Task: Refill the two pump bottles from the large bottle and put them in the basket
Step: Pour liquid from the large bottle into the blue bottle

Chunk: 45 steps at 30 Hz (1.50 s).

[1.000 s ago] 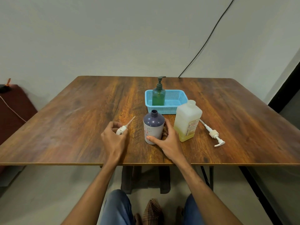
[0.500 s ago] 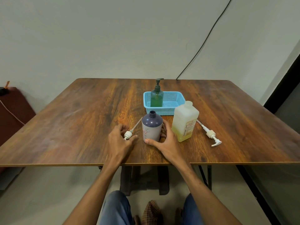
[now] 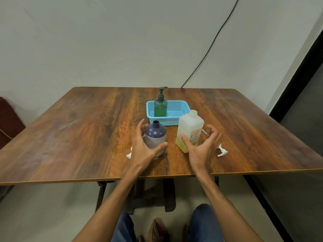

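A purple pump bottle [image 3: 155, 136] stands uncapped near the table's front edge. My left hand [image 3: 144, 145] wraps round it, thumb on its front and fingers behind its left side. Its white pump [image 3: 129, 155] lies on the table just left of that hand, mostly hidden. The large translucent bottle [image 3: 191, 127], with yellowish liquid low inside and no cap, stands to the right. My right hand [image 3: 202, 145] is spread beside it, thumb at its front face and fingers apart on its right. A green pump bottle [image 3: 160, 106] stands in the blue basket [image 3: 177, 110].
A second white pump [image 3: 222, 152] lies on the wooden table [image 3: 78, 137] behind my right hand. A black cable [image 3: 209, 48] runs down the wall behind the table. A dark red seat [image 3: 8, 119] is at far left.
My left hand has put the white pump down and moved right onto the purple bottle. My right hand has left the purple bottle and moved over to the large bottle.
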Tool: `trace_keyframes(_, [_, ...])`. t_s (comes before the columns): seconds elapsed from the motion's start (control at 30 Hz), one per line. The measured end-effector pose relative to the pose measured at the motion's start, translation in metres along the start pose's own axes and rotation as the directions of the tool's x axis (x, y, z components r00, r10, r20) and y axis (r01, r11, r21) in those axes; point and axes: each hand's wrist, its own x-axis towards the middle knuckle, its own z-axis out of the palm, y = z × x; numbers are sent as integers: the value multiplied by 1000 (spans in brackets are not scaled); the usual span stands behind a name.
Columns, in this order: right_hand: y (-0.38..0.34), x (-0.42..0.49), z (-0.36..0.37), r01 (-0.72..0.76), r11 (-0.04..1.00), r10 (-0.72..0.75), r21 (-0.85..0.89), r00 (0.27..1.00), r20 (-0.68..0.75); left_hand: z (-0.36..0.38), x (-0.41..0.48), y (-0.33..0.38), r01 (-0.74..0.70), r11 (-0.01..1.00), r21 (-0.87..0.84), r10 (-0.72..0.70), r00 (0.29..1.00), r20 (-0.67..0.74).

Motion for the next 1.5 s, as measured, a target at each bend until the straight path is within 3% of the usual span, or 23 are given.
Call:
trace_keyframes(0.1, [5, 13, 2, -127, 988, 102, 93, 966, 237, 15, 2, -1, 20, 1000, 5, -19, 999, -48])
trace_keyframes(0.2, [2, 26, -1, -146, 986, 110, 84, 937, 330, 22, 7, -5, -1, 1000, 5, 1, 997, -73])
trace_keyframes(0.43, [-13, 46, -7, 209, 969, -122, -132, 871, 477, 26, 14, -6, -24, 1000, -6, 24, 996, -86])
trace_keyframes(0.63, [-19, 64, -12, 478, 784, -243, -396, 824, 513, 25, 18, -3, -38, 999, -5, 37, 997, -69])
trace_keyframes(0.8, [-24, 82, -11, 599, 642, -306, -479, 772, 557, 28, 18, 1, -34, 999, -38, 32, 997, -69])
trace_keyframes(1.5, [-47, 93, -11, 722, 431, -381, -541, 689, 616, 33, 23, -3, -29, 999, 19, 30, 997, -65])
